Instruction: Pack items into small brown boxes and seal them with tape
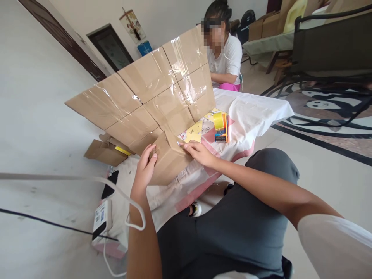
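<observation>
A small cardboard box [168, 164] stands tilted in front of me at the edge of the cloth-covered table. My left hand [144, 164] grips its left side, fingers behind and thumb on the near face. At the box's upper right edge, my right hand [199, 152] has its thumb and forefinger pinched together. A small whitish, shiny bit shows at those fingertips, too small to name. To the right on the table sits a tape dispenser [221, 131] with a yellow roll.
Taped cardboard boxes [165, 97] form a stacked wall behind the small box. Another person [229, 58] sits beyond it. An opened carton [106, 152], a phone-like black object [110, 185] and a white power strip [102, 217] lie left. A white cable [116, 188] crosses there.
</observation>
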Tool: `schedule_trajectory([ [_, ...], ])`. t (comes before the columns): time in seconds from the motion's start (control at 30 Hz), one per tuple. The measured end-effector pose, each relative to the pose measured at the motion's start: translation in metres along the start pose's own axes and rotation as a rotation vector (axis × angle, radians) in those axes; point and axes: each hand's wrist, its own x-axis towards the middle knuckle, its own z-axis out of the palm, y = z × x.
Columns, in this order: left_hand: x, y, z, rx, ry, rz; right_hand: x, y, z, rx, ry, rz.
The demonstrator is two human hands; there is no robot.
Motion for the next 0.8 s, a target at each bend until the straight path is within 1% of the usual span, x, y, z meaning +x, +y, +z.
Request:
schedule_trajectory([
  [0.13,-0.001,0.000,-0.001,-0.002,-0.002,-0.001,0.001,0.001,-0.003,-0.101,0.011,0.009],
  [0.2,-0.003,0.000,-0.002,0.012,0.001,0.000,0.001,0.000,-0.004,-0.147,-0.001,-0.024],
  [0.3,-0.002,-0.003,-0.002,0.034,-0.002,0.008,0.000,0.000,-0.001,-0.145,-0.026,-0.078],
  [0.4,0.003,-0.007,0.001,0.063,-0.006,0.025,-0.001,0.004,0.002,-0.179,-0.036,-0.096],
  [0.47,0.008,-0.007,0.007,0.095,0.015,0.034,-0.002,0.009,0.003,-0.185,-0.028,-0.087],
  [0.57,0.013,-0.001,0.017,0.177,0.104,0.043,-0.001,0.017,0.001,-0.170,0.006,-0.034],
  [0.63,0.013,0.007,0.022,0.260,0.164,0.089,-0.001,0.021,0.000,-0.178,0.033,0.005],
  [0.73,0.010,0.015,0.023,0.328,0.159,0.175,-0.002,0.023,0.000,-0.169,0.030,0.000],
  [0.8,0.008,0.017,0.021,0.331,0.132,0.187,-0.003,0.024,0.001,-0.161,0.020,-0.016],
])
